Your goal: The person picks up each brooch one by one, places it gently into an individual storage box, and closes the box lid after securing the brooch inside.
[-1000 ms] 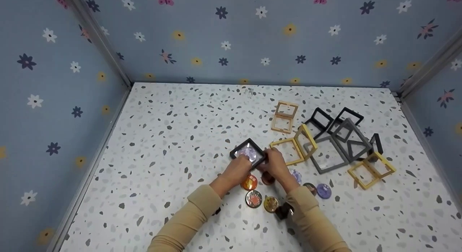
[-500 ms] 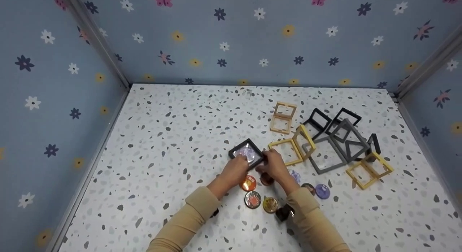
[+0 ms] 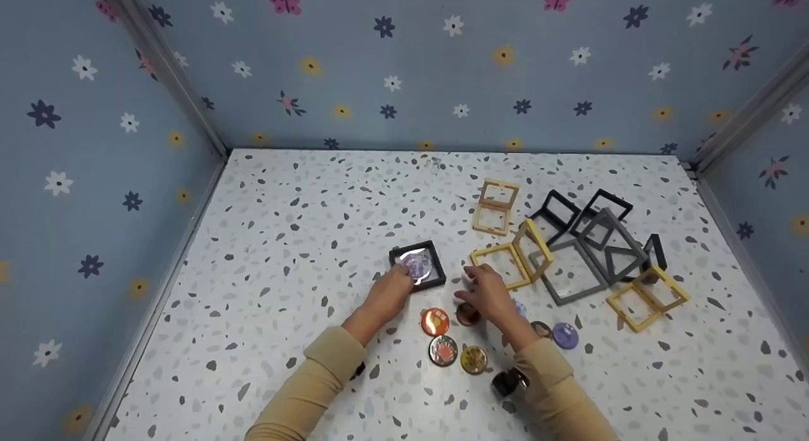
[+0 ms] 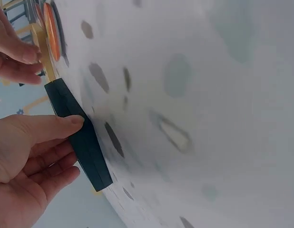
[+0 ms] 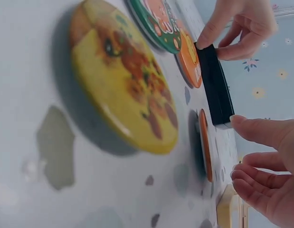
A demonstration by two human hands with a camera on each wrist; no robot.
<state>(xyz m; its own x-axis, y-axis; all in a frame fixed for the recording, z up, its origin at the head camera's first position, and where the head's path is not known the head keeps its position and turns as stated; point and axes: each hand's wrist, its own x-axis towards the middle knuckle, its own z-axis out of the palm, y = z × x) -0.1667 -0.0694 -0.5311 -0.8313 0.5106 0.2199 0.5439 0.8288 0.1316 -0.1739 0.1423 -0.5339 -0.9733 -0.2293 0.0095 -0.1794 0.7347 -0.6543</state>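
My left hand [image 3: 389, 292] pinches the near edge of a small square black display frame [image 3: 438, 264], thumb on one side and fingers on the other. A purple button badge [image 3: 418, 263] shows through the frame's clear window. In the left wrist view the closed black frame [image 4: 85, 145] is seen edge-on, low over the table. My right hand [image 3: 492, 296] is off the frame, its fingers loosely bent around nothing. Under its fingertips lies a brown badge [image 3: 468, 313]. The right wrist view shows a yellow badge [image 5: 123, 80] close to the camera.
Several open frames stand to the right, including yellow [image 3: 505, 264], grey [image 3: 575, 296], black [image 3: 559, 207] and light wood [image 3: 494, 217]. Orange [image 3: 435, 321], green-rimmed [image 3: 443, 350] and purple [image 3: 565, 335] badges lie near the arms. Patterned walls [image 3: 404, 68] edge the table.
The left hand has moved the black frame leftward and turned it. The right hand has let go of the frame's right corner and drawn slightly away to the right.
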